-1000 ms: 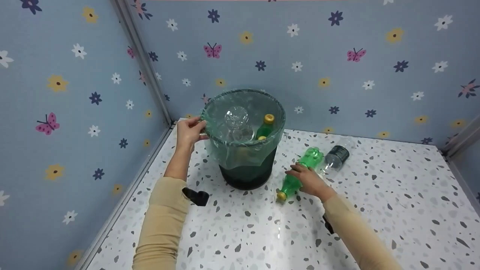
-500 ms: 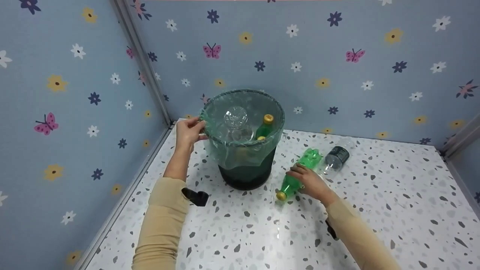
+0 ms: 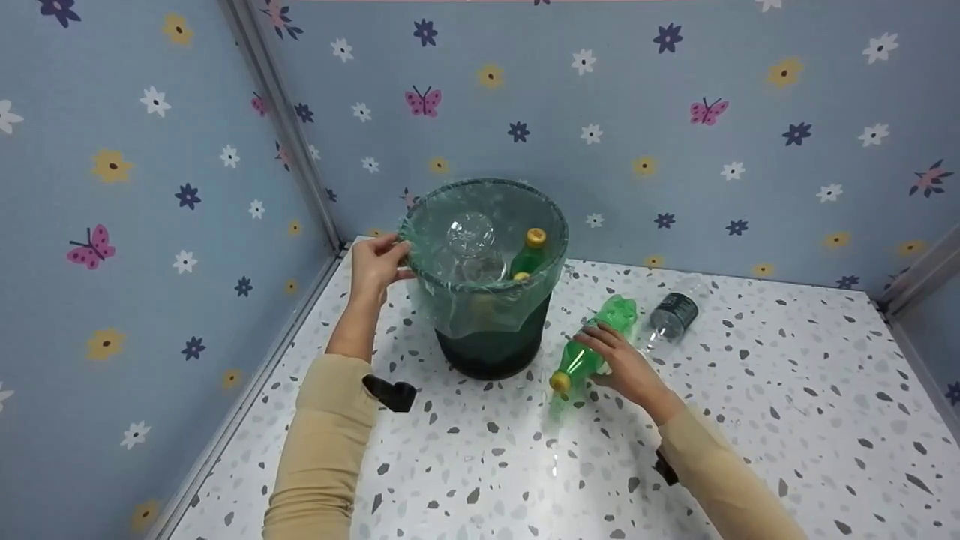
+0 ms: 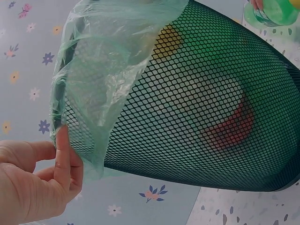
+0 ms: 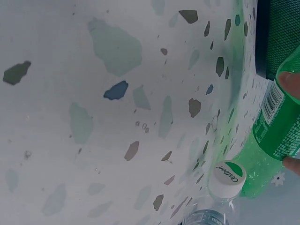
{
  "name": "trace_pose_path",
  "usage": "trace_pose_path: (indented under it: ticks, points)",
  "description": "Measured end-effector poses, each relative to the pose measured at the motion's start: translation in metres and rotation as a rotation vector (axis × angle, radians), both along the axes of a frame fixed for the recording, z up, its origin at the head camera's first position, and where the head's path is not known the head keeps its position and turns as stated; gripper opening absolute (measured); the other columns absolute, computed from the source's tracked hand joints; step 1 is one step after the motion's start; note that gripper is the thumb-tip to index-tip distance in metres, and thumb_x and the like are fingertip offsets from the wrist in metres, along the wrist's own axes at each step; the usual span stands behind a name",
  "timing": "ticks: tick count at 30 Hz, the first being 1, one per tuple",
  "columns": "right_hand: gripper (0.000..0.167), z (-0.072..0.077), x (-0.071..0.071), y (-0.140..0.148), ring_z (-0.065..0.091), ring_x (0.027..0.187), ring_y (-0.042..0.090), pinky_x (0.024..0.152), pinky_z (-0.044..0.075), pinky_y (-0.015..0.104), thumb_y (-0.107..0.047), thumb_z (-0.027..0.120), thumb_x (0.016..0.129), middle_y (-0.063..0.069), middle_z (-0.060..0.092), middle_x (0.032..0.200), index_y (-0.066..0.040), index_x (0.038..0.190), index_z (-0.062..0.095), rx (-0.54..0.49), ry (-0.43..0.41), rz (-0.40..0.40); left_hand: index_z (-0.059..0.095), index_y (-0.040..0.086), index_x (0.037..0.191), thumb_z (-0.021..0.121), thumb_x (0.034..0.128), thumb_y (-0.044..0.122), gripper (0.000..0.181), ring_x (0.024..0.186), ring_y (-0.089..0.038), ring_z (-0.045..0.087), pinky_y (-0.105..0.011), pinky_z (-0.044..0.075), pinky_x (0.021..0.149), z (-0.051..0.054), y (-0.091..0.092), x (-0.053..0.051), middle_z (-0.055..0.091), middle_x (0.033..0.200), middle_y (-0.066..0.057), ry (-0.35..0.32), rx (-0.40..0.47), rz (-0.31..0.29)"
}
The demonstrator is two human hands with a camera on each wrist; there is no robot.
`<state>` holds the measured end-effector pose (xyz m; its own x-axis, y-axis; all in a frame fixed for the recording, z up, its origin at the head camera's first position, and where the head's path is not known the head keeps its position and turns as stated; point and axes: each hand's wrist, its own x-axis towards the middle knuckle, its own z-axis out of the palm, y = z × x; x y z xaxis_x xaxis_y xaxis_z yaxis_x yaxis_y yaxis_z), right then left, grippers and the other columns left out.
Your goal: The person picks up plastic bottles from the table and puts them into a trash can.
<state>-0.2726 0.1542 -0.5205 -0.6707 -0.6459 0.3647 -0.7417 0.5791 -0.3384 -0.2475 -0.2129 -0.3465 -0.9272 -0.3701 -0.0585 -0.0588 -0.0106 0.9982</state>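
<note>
A dark mesh trash bin [image 3: 491, 356] stands on the speckled table, its rim wrapped in a thin green plastic bag [image 3: 476, 311]. My left hand [image 3: 375, 266] pinches the bin's left rim through the bag, thumb and fingers on either side. My right hand [image 3: 626, 367] grips a green plastic bottle [image 3: 616, 313] around its label [image 5: 276, 124]. That bottle lies tilted, yellow cap toward me, and its cap end appears slightly above the tabletop. Inside the bin are a clear bottle [image 3: 471, 236] with its base up and a green bottle [image 3: 529, 260] with a yellow cap.
Just right of the green bottle, a clear bottle [image 3: 673, 313] with a dark label and white cap [image 5: 227, 178] lies on the table [image 3: 787, 405]. Flowered blue walls [image 3: 600, 97] rise behind and to the left of the bin.
The green bottle has risen slightly in my right hand, its cap end now higher, with a green reflection below it. My left hand stays on the bin rim.
</note>
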Motion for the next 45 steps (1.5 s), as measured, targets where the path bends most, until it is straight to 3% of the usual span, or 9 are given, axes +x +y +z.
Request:
trace_pose_path:
  ticks: [9,14,18,21,28,31,35,40,45]
  points:
    - [0.074,0.014,0.012,0.003,0.03,0.124,0.034,0.088,0.042,0.052,0.002,0.078,0.062,0.014,0.043,0.13,-0.011,0.128,0.048,-0.131,0.064,0.0,0.041,-0.006,0.129,0.047,0.0907,0.002,0.039,0.07,-0.013,0.053,-0.025,0.055,0.061,0.01,0.006,0.008,0.048,0.093,-0.01,-0.022,-0.032,0.02]
    - [0.075,0.027,0.018,0.003,0.031,0.123,0.034,0.09,0.041,0.051,0.004,0.079,0.06,0.015,0.043,0.13,-0.009,0.127,0.049,-0.224,0.146,0.034,0.044,-0.003,0.128,0.051,0.0896,0.003,0.039,0.075,-0.019,0.056,-0.03,0.055,0.063,-0.007,-0.002,-0.004,0.051,0.097,-0.014,0.011,0.025,-0.012]
    - [0.075,0.037,0.023,0.003,0.033,0.121,0.035,0.092,0.041,0.046,0.006,0.08,0.057,0.015,0.044,0.128,-0.007,0.125,0.05,-0.289,0.218,0.057,0.053,0.007,0.123,0.064,0.0832,0.017,0.042,0.067,-0.019,0.058,-0.03,0.055,0.051,-0.106,-0.052,-0.082,0.054,0.09,-0.009,0.155,0.106,-0.044]
    - [0.076,0.045,0.028,0.002,0.034,0.121,0.035,0.096,0.039,0.038,0.008,0.079,0.056,0.015,0.044,0.128,-0.006,0.125,0.05,-0.334,0.245,0.068,0.054,0.017,0.122,0.068,0.0788,0.027,0.046,0.074,-0.021,0.06,-0.032,0.056,0.056,-0.156,-0.078,-0.128,0.055,0.096,-0.006,0.162,0.1,-0.035]
    - [0.08,0.07,0.043,-0.003,0.033,0.121,0.036,0.098,0.037,0.024,0.016,0.079,0.049,0.018,0.044,0.127,-0.002,0.122,0.051,-0.473,0.305,0.107,0.044,0.004,0.13,0.054,0.089,0.009,0.042,0.088,-0.029,0.058,-0.038,0.054,0.07,-0.058,-0.027,-0.052,0.051,0.108,-0.018,-0.001,0.002,0.015]
    - [0.071,0.083,0.049,-0.006,0.033,0.121,0.037,0.097,0.038,0.028,0.01,0.079,0.055,0.02,0.044,0.126,0.001,0.12,0.052,-0.549,0.322,0.135,0.049,0.007,0.126,0.06,0.086,0.017,0.043,0.073,-0.021,0.06,-0.03,0.055,0.056,-0.107,-0.051,-0.088,0.056,0.096,-0.011,0.128,0.101,-0.036]
    - [0.051,0.098,0.055,-0.014,0.035,0.119,0.039,0.097,0.039,0.033,-0.012,0.073,0.072,0.022,0.046,0.122,0.004,0.116,0.053,-0.645,0.361,0.159,0.048,0.012,0.127,0.061,0.0851,0.022,0.045,0.075,-0.019,0.059,-0.03,0.056,0.057,-0.119,-0.057,-0.098,0.055,0.098,-0.008,0.127,0.087,-0.034]
    - [0.044,0.119,0.065,-0.027,0.039,0.117,0.038,0.097,0.039,0.035,-0.02,0.069,0.078,0.023,0.049,0.118,0.005,0.112,0.055,-0.734,0.42,0.175,0.037,-0.004,0.132,0.047,0.0912,0.004,0.042,0.081,-0.021,0.056,-0.033,0.054,0.072,-0.005,-0.001,-0.007,0.049,0.106,-0.017,-0.039,-0.049,0.006]
    - [0.039,0.148,0.078,-0.041,0.042,0.115,0.037,0.096,0.04,0.037,-0.012,0.07,0.077,0.022,0.052,0.116,0.005,0.11,0.055,-0.822,0.465,0.21,0.038,-0.006,0.13,0.05,0.0898,0.002,0.042,0.071,-0.014,0.055,-0.027,0.055,0.063,0.012,0.005,0.01,0.051,0.098,-0.014,0.002,0.012,-0.014]
